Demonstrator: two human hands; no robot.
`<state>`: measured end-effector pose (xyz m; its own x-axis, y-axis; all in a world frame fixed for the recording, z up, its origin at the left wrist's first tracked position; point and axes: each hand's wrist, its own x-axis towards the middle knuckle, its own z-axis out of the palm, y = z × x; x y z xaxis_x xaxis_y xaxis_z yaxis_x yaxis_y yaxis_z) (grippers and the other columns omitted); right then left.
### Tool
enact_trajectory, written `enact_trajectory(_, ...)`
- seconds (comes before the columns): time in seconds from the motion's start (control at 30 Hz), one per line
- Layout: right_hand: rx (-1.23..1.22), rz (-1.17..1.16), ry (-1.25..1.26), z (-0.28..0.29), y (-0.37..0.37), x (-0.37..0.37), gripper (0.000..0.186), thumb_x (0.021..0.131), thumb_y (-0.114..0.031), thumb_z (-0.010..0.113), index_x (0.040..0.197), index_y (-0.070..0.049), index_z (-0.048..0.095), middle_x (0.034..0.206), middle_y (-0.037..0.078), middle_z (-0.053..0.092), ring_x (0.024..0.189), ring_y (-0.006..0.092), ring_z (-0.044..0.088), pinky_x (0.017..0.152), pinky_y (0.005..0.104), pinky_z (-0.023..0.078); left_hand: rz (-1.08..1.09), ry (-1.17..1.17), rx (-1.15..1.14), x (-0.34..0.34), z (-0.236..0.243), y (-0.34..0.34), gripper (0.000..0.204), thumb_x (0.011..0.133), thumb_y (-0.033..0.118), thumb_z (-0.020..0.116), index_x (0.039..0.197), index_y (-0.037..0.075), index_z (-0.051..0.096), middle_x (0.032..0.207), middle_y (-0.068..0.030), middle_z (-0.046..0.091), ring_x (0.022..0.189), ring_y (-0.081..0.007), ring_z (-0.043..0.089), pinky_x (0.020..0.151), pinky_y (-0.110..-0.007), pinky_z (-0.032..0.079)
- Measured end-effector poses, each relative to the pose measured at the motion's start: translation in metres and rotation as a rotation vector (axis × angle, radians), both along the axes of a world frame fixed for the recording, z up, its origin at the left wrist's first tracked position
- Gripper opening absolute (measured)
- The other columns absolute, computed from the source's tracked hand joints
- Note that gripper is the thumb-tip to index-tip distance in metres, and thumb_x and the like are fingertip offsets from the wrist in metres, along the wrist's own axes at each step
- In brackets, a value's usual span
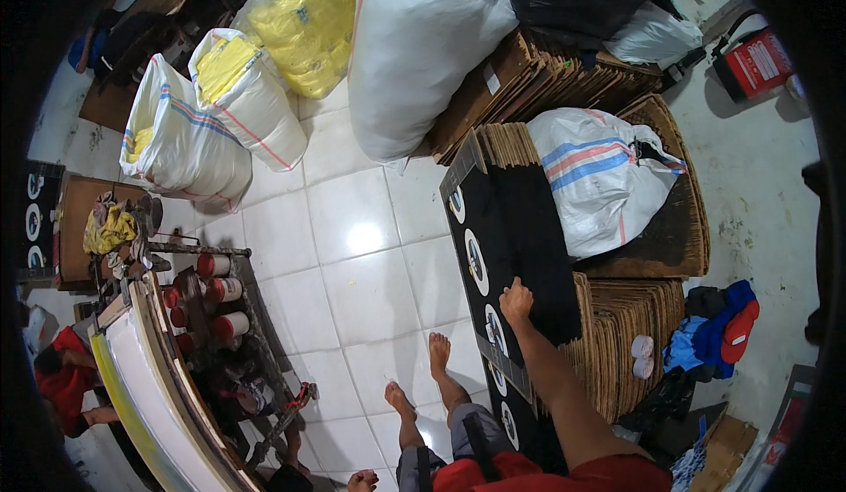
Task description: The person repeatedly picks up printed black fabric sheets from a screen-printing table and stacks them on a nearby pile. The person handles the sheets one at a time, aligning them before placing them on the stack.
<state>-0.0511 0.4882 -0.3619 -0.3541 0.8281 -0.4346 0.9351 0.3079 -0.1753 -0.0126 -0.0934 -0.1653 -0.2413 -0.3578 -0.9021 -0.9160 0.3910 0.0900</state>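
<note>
- Black cloth (539, 236), draped across brown boards (511, 144), likely for firm backing.
- Right hand (517, 301) on the cloth, fingers mostly curled.
- Left hand (362, 481) well apart, cut off at the lower edge; grip of either impossible to tell.

Two hands (516, 301), wearer's two bare feet (440, 355), two open white sacks (189, 148), one tied sack (577, 201), two pale rolls (642, 346).

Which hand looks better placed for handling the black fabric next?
Probably the right hand: it is right at the black fabric. The left hand is at the picture's lower edge, with the person's legs between it and the fabric.
</note>
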Motion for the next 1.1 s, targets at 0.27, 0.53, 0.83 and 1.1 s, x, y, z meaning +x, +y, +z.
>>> enact_trajectory(0.27,0.013,0.01,-0.003,0.001,0.003,-0.003,0.021,0.077,-0.012,0.061,0.091,0.001,0.054,0.08,0.022,0.063,0.077,0.0386,0.062,0.072,0.0479,0.048,0.001,-0.022,0.028,0.001,-0.003,0.008,0.017,0.08,0.016,0.063,0.091,0.005,0.058,0.077,-0.007,0.063,0.072,-0.0198,0.063,0.063,-0.032,0.048)
enact_trajectory(0.53,0.015,-0.001,-0.013,0.005,0.006,-0.007,0.021,0.076,-0.011,0.062,0.09,0.001,0.054,0.079,0.022,0.063,0.078,0.0375,0.062,0.072,0.0464,0.048,0.055,-0.014,0.034,0.002,-0.004,0.004,0.015,0.079,0.016,0.064,0.089,0.006,0.057,0.078,-0.0077,0.063,0.071,-0.0197,0.063,0.062,-0.031,0.048)
enact_trajectory(0.83,0.012,-0.029,0.093,0.027,0.013,-0.006,0.046,0.081,-0.028,0.061,0.114,0.002,0.048,0.09,0.026,0.061,0.085,0.0413,0.059,0.076,0.0474,0.046,0.01,-0.014,0.055,-0.005,0.002,0.016,0.016,0.081,0.015,0.062,0.092,0.005,0.057,0.081,-0.0065,0.063,0.074,-0.0172,0.062,0.061,-0.028,0.046)
enact_trajectory(1.1,0.166,-0.258,0.467,0.109,-0.004,0.07,0.04,0.082,-0.027,0.061,0.105,0.005,0.054,0.084,0.022,0.063,0.083,0.038,0.061,0.074,0.0431,0.047,-0.077,-0.034,0.15,-0.011,0.014,0.016,0.023,0.081,0.023,0.064,0.096,0.007,0.057,0.086,-0.0062,0.063,0.081,-0.019,0.061,0.07,-0.031,0.044)
